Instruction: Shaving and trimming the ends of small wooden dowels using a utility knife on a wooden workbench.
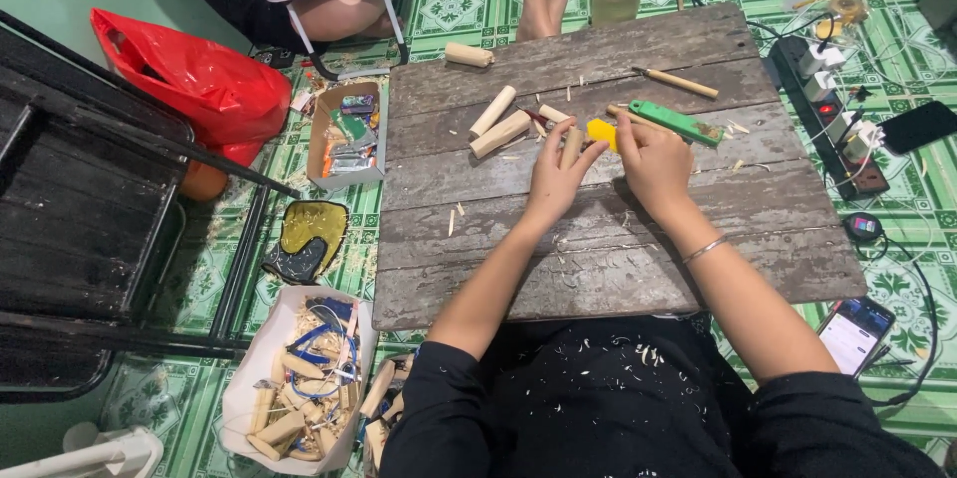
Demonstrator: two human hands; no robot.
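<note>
While gripped by left hand [554, 179], wooden peg [571, 148] upright, right hand [653, 161] adj. w/ yellow tool [601, 131]

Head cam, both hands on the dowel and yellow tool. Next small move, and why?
Probably steady the short wooden dowel flat on the plank board with the left hand before the right hand works the yellow tool against it: the dowel sits between both hands, and shavings already litter the board.
</note>
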